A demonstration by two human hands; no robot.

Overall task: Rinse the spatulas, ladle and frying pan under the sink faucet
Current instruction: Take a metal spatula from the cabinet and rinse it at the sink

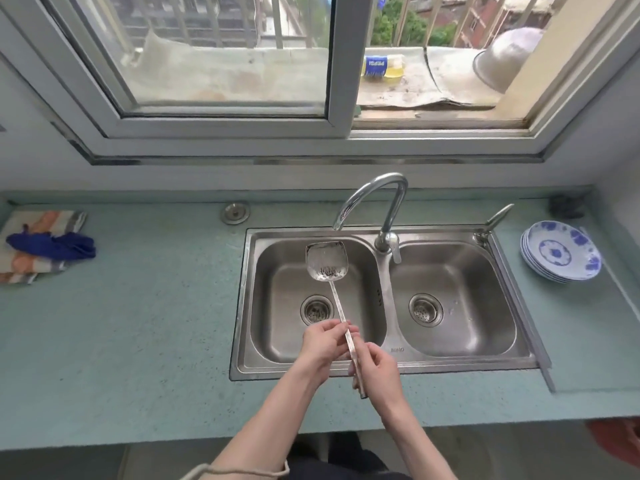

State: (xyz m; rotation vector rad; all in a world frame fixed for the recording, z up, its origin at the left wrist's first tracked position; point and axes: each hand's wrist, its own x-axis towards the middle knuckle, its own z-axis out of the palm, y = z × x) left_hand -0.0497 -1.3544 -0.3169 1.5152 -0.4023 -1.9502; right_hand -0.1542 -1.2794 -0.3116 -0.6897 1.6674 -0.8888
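A long steel spatula (pixel 325 263) hangs over the left basin of the double sink (pixel 384 299), its blade just below the spout of the curved faucet (pixel 370 202). Water appears to splash on the blade. My left hand (pixel 323 342) pinches the handle midway, over the basin's front part. My right hand (pixel 375 368) grips the handle's lower end above the sink's front rim. No other spatula, ladle or frying pan is in view.
Several blue-patterned plates (pixel 561 256) are stacked on the counter right of the sink. A striped cloth with a blue rag (pixel 48 244) lies far left. A metal bowl (pixel 502 57) and a bottle (pixel 382 67) sit on the ledge outside the window.
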